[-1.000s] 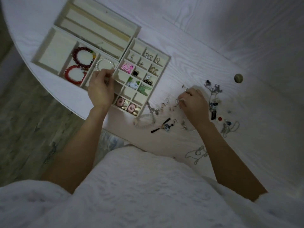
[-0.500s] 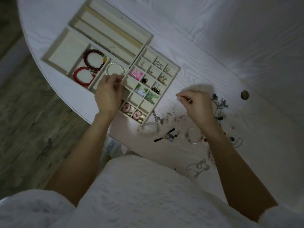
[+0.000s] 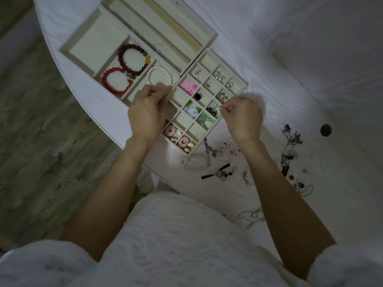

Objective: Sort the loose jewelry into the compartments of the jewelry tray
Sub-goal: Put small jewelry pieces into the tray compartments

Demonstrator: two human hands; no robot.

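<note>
A cream grid tray [image 3: 243, 88] of small compartments holds earrings, pink and green pieces. My right hand [image 3: 243, 119] hovers over its right edge and pinches a small silver earring [image 3: 218, 109] between thumb and fingers. My left hand [image 3: 146, 114] rests at the tray's left edge with its fingers curled on the rim, beside a pearl bracelet [image 3: 160, 77]. Two red bead bracelets [image 3: 124, 67] lie in the neighbouring tray [image 3: 83, 48]. Loose jewelry [image 3: 223, 162] is scattered on the table below and right of the grid tray.
A long-slotted tray [image 3: 207, 27] sits at the back. Chains and pendants [image 3: 290, 154] lie to the right, a thin chain [image 3: 252, 218] near the table's front edge. A round hole [image 3: 325, 130] marks the white table. The floor lies left of the curved edge.
My right hand has lifted from the loose pile and moved left to the grid tray's right edge with a small earring. My left hand has stayed at the tray's left edge.
</note>
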